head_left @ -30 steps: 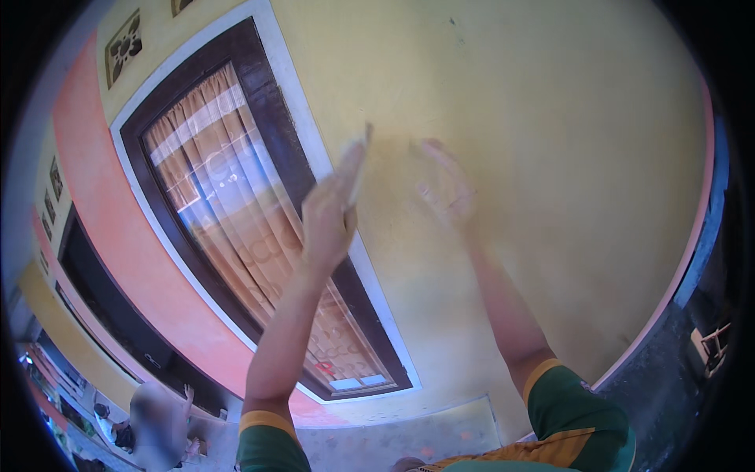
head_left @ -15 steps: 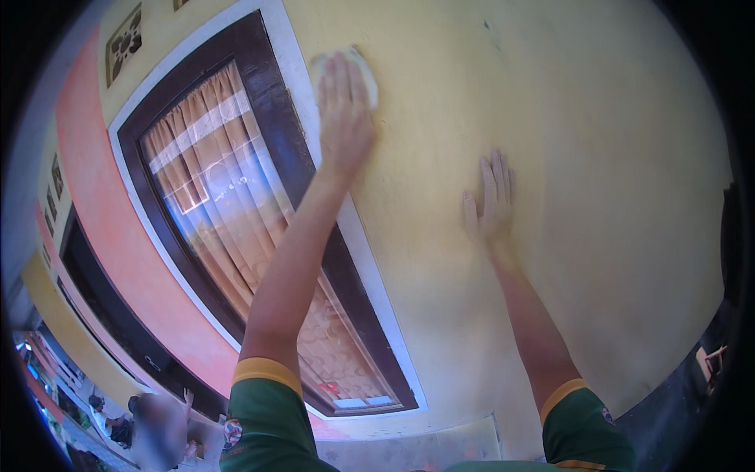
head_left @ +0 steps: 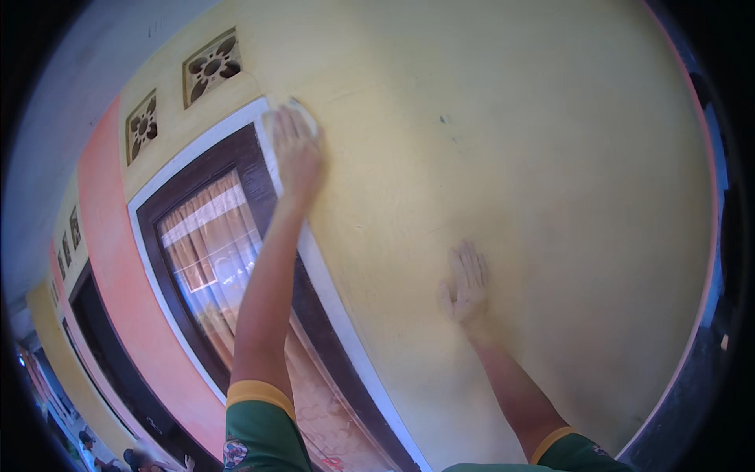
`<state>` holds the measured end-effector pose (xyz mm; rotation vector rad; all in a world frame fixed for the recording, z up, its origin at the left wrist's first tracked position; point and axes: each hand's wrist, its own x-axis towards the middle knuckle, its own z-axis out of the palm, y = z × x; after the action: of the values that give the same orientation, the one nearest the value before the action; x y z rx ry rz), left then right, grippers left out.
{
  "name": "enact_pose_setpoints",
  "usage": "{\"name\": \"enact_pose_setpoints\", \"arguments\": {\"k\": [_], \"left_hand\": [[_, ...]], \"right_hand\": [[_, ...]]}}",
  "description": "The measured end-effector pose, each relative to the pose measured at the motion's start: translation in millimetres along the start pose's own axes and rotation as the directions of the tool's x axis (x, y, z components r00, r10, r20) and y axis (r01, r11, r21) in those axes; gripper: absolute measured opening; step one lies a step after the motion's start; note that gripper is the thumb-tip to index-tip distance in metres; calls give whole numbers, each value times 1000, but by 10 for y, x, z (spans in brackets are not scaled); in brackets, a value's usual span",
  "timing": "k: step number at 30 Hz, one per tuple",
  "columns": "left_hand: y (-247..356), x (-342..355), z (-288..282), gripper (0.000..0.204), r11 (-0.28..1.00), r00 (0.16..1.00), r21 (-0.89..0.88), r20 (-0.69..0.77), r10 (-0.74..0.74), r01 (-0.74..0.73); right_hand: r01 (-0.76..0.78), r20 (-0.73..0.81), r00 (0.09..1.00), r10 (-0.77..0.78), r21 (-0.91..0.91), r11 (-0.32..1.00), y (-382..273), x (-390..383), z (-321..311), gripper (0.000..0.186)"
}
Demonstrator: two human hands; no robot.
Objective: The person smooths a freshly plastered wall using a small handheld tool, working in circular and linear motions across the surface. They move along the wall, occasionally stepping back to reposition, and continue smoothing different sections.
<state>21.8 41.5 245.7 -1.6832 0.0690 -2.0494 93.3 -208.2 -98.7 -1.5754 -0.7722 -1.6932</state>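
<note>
My left hand [head_left: 296, 153] presses a pale cloth or pad [head_left: 309, 118] against the wall near the upper right corner of the window's white surround [head_left: 330, 283], its fingers laid over it. My right hand [head_left: 466, 285] lies open and flat on the yellow wall [head_left: 535, 134], lower and to the right, holding nothing. A dark-framed window [head_left: 200, 216] with a tan curtain behind glass is beside and beneath my left arm.
Two patterned vents [head_left: 211, 71] are set above the window. Leftward are a pink wall band [head_left: 107, 181] and a dark door [head_left: 106, 338]. People [head_left: 145, 460] are at the lower left, one with a hand raised to the wall. A grey ceiling [head_left: 75, 86] edges the upper left.
A second ago both hands were raised and blurred. Since half a second ago the view has tilted upward, bringing the vents lower in view; my left hand remains on the cloth, near the surround's corner now.
</note>
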Motion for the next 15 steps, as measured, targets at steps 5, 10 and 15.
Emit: {"name": "enact_pose_setpoints", "arguments": {"k": [5, 10, 15], "left_hand": [[278, 948, 549, 66, 970, 995, 222, -10, 100, -95], [1557, 242, 669, 59, 748, 805, -375, 9, 594, -548], [26, 1369, 1056, 58, 965, 983, 193, -11, 184, -179]], "right_hand": [[-30, -16, 999, 32, 68, 997, -142, 81, 157, 57], [-40, 41, 998, 39, 26, 999, 233, -27, 83, 52], [-83, 48, 995, 84, -27, 996, 130, -144, 199, 50]]}}
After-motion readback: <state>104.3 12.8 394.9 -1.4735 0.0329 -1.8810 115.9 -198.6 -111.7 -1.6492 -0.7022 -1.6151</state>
